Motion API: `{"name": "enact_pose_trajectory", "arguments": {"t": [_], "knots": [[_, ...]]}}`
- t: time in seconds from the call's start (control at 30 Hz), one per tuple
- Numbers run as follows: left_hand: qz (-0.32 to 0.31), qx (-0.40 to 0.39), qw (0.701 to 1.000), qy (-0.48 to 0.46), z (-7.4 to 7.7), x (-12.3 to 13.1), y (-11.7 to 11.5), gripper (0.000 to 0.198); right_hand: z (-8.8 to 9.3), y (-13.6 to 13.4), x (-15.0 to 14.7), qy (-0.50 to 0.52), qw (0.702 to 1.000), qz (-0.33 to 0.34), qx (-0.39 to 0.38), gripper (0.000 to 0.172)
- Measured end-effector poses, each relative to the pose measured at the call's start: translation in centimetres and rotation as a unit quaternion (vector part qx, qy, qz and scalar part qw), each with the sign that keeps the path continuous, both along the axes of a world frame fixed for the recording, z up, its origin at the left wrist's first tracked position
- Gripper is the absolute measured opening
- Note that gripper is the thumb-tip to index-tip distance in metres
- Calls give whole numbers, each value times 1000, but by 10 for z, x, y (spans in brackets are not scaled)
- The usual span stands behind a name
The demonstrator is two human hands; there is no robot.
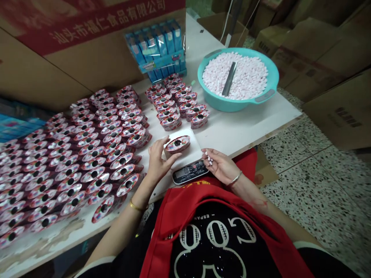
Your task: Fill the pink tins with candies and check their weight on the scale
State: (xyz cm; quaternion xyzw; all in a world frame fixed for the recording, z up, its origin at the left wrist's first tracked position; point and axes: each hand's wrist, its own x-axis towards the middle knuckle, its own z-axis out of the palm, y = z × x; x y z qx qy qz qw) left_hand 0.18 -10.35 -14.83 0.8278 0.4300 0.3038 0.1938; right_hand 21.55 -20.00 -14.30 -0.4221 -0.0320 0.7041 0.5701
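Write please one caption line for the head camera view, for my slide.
Left hand touches an oval red candy container on a white digital scale; right hand holds small white candies.

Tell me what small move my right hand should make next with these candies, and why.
Probably bring the right hand over and drop its few candies into the oval container on the scale: the left hand steadies it, and its top hole faces up.
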Motion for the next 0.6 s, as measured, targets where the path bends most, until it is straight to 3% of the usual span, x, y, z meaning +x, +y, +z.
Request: {"name": "enact_pose_trajectory", "arguments": {"t": [0.17,0.37,0.6], "knots": [[66,-1,995,-78,1,-23,-21,39,-1,-9,10,-35,999,-5,-8,31],[106,-58,987,-103,-24,-40,-49,32,7,-12,15,-88,996,5,9,38],[116,-91,984,-100,-46,-47,-69,31,35,5,5,-238,966,26,97,30]]}}
